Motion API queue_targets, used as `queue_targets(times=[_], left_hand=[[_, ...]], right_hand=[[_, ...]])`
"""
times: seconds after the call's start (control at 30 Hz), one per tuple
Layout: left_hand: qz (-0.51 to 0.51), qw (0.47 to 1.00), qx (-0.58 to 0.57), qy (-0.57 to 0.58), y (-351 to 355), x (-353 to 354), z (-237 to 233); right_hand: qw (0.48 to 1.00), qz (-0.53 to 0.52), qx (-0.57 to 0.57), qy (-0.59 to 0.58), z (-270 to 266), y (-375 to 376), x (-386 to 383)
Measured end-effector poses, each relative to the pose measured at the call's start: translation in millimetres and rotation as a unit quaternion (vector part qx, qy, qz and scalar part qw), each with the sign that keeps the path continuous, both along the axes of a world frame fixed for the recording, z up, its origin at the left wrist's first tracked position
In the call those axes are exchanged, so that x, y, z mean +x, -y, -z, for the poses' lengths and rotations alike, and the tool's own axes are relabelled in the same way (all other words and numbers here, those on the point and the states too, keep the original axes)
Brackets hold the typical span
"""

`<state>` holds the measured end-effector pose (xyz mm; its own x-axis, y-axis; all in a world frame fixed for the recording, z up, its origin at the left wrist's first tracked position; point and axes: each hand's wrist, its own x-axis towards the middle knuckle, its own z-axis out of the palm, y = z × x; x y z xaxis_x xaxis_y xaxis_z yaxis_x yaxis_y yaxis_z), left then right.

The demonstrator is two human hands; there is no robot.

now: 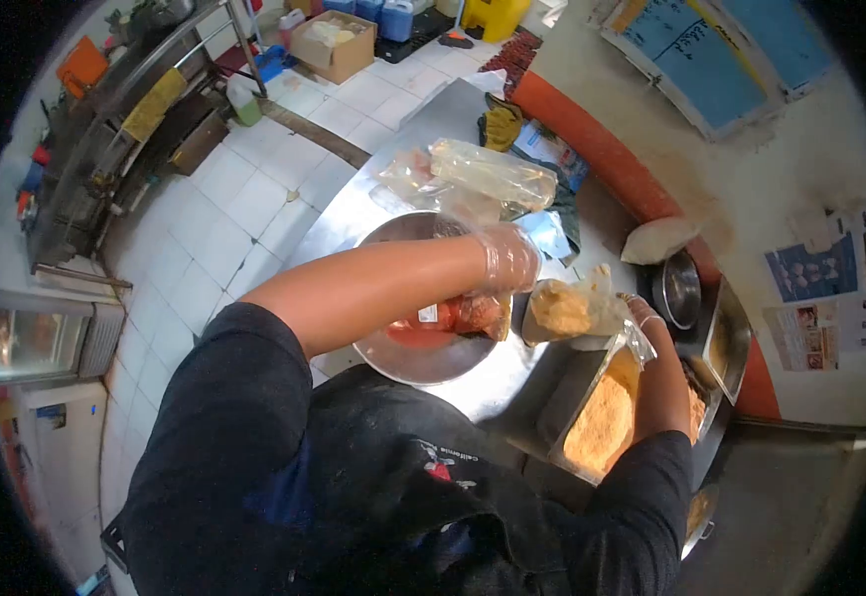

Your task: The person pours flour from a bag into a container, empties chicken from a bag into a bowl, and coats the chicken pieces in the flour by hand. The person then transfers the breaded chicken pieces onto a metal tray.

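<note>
My left hand (514, 258), in a clear plastic glove, reaches across a steel bowl (378, 360). Its fingers are hidden from me, near a light blue sheet (549, 235) and a small container of orange-tan crumbs (560, 308). In the bowl lie reddish pieces of food and a packet with a white label (428, 314), partly covered by my forearm. My right hand (642, 312), gloved too, is closed on the edge of a clear plastic bag (607, 316) beside those crumbs. Below it stands a deep steel tray (554, 417) filled with orange-tan crumbs.
Clear plastic bags (493, 174) and a yellow-and-dark glove (500, 124) lie farther along the steel table (339, 223). A dark round pan (678, 288) and another steel tray (729, 343) stand by the wall. A cardboard box (334, 48) sits on the tiled floor.
</note>
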<state>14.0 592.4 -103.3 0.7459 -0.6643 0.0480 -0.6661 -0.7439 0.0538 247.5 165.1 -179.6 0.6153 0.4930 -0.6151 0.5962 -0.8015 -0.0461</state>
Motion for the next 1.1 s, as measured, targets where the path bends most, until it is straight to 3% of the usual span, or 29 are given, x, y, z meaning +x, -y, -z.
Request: queue_targets(times=[0.07,0.33,0.43,0.5,0.63,0.7,0.83,0.9,0.93,1.0,1.03,1.1], left_hand=[[-0.001,0.999,0.038,-0.004,1.2,-5.0,-7.3],[0.036,0.994,0.005,-0.100,-2.6,-3.8,-21.6],[-0.004,0.984,-0.034,-0.172,-6.1,-6.9,-38.5],[-0.076,0.969,-0.121,-0.201,-8.6,-11.8,-49.6],[-0.020,0.979,-0.046,-0.199,-19.6,-20.1,-102.9],[-0.084,0.970,-0.063,-0.217,-23.8,-35.4,-131.0],[-0.119,0.969,-0.107,-0.190,-44.7,-73.6,-162.0],[-0.145,0.934,-0.292,-0.148,-51.9,-98.2,-165.5],[-0.146,0.935,-0.287,-0.150,-52.2,-110.8,-167.3],[-0.271,0.818,-0.456,-0.224,-51.1,-130.2,-170.7],[-0.271,0.819,-0.454,-0.225,-50.0,-132.8,-165.3],[-0.324,0.772,-0.509,-0.200,-49.1,-136.0,-141.6]], right_hand=[[1.000,0.003,-0.026,0.005,10.2,-8.4,5.1],[0.996,0.007,-0.080,0.035,9.9,-29.6,-1.3],[0.993,0.009,-0.109,0.052,-0.3,-41.1,-10.7],[0.991,0.011,-0.119,0.060,-8.1,-44.8,-16.5],[0.990,0.015,-0.119,0.069,-13.7,-44.5,-19.9],[0.993,0.018,-0.101,0.062,18.2,-25.6,-7.2],[0.997,0.044,-0.021,0.057,25.1,-20.9,-4.4],[0.997,0.047,-0.017,0.050,34.4,-17.6,5.3],[0.998,0.048,-0.017,0.046,38.8,-15.7,9.6],[0.998,0.050,-0.019,0.038,48.0,-14.9,11.6],[0.997,0.047,-0.051,0.037,15.5,-36.6,-8.5],[0.994,0.069,-0.029,0.078,12.0,-31.7,-9.2]])
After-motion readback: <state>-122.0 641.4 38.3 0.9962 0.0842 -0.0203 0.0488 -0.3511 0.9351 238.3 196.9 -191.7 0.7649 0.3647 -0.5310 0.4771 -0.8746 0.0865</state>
